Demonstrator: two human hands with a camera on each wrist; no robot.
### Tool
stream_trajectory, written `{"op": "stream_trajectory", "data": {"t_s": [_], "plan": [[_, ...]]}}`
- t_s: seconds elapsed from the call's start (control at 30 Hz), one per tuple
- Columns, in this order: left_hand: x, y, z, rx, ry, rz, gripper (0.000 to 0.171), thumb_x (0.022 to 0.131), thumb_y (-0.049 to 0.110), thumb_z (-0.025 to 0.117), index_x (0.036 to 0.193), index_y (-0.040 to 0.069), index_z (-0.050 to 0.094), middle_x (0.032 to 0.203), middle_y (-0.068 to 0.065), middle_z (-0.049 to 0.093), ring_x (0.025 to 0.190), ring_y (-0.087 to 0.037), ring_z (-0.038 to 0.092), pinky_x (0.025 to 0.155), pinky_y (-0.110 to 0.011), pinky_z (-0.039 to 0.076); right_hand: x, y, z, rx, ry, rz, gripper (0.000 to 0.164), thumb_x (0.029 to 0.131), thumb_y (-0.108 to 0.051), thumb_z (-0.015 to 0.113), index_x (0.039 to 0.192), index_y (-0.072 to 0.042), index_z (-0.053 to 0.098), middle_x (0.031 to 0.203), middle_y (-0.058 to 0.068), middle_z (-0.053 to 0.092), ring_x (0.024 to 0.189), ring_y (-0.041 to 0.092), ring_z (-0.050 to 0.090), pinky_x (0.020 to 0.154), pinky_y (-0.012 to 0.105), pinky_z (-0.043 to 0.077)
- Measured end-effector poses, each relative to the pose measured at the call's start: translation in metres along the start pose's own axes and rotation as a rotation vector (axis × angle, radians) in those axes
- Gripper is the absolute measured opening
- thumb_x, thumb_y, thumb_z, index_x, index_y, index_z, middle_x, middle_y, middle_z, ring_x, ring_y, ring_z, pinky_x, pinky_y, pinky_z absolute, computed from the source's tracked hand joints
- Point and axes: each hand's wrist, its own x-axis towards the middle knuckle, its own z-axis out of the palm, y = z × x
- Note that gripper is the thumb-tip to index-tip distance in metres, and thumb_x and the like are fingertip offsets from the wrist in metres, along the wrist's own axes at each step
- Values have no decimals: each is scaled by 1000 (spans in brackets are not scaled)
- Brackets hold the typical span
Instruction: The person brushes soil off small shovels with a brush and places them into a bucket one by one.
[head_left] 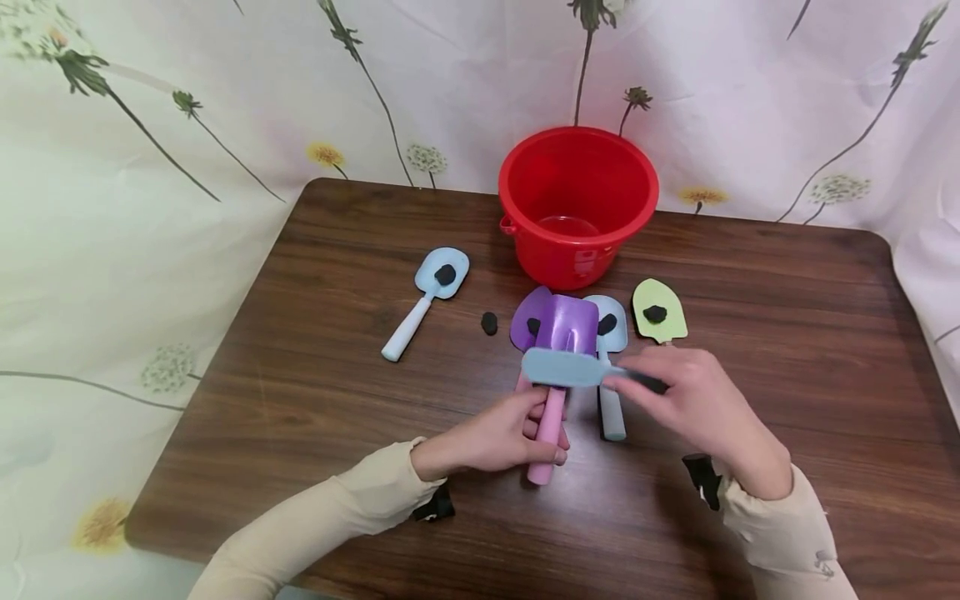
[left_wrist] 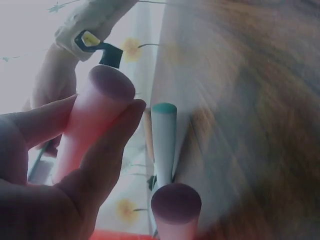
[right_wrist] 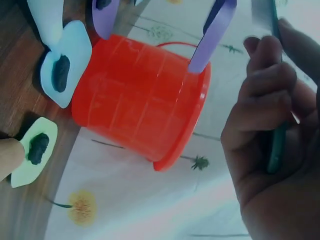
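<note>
My left hand (head_left: 498, 433) grips the pink handle of a purple toy shovel (head_left: 567, 317), its blade raised toward the bucket. My right hand (head_left: 697, 400) holds a flat blue-grey spatula (head_left: 562, 367) by its thin dark handle; its blurred blade crosses in front of the shovel. On the table beneath lie a second purple shovel (head_left: 521, 325), partly hidden, and a light-blue shovel (head_left: 613, 421). A green shovel (head_left: 664, 293) lies to the right, its handle end covered by my right hand. These three carry black lumps on their blades.
A red bucket (head_left: 540, 254) stands at the table's back edge, against a flowered cloth (head_left: 262, 50). Another blue shovel (head_left: 408, 329) with a black lump lies on the left. A loose black lump (head_left: 489, 323) sits on the brown table (head_left: 322, 267).
</note>
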Motion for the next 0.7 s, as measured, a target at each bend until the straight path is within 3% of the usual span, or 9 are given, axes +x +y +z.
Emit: {"op": "stream_trajectory", "data": {"t_s": [0.13, 0.23, 0.33, 0.47, 0.63, 0.7], "plan": [[0, 1, -1, 37, 17, 16, 39, 84, 8, 73, 114, -2, 51, 93, -8, 71, 76, -6, 68, 71, -18, 54, -2, -4, 5, -108, -34, -47, 36, 91, -47, 61, 92, -14, 76, 77, -4, 70, 65, 7, 62, 59, 27, 51], [-1, -1, -1, 65, 18, 26, 37, 83, 10, 74, 109, -1, 51, 91, -7, 72, 75, -4, 68, 70, -17, 54, 0, -6, 5, -180, -40, -37, 40, 93, -49, 57, 92, -15, 77, 78, -3, 70, 65, 9, 63, 55, 31, 52], [-1, -2, -1, 115, 38, 32, 34, 82, 13, 76, 104, 2, 52, 89, -4, 73, 73, -2, 67, 68, -17, 53, 3, -7, 3, -206, -51, -1, 37, 92, -49, 59, 89, -16, 76, 78, -3, 71, 64, 10, 64, 55, 33, 52], [-2, -1, 0, 184, 51, 22, 31, 82, 15, 76, 100, 8, 53, 86, 0, 73, 71, 0, 67, 64, -17, 52, 12, -6, 1, -225, -30, 49, 20, 85, -34, 73, 85, -14, 75, 67, -2, 65, 56, 11, 59, 51, 33, 49], [-5, 0, 4, 253, 22, -3, 29, 83, 15, 76, 102, 9, 54, 85, 5, 71, 67, 2, 63, 61, -16, 49, 19, 1, -2, -254, 24, 180, 11, 80, -22, 78, 79, -12, 73, 53, -3, 47, 48, 15, 44, 46, 31, 36], [-7, -1, 5, 295, 26, -4, 28, 83, 15, 76, 101, 10, 55, 84, 7, 70, 65, 3, 60, 61, -15, 48, 19, 4, -3, -246, 20, 245, 10, 82, -22, 77, 81, -12, 74, 52, -2, 51, 49, 16, 46, 48, 32, 38]]}}
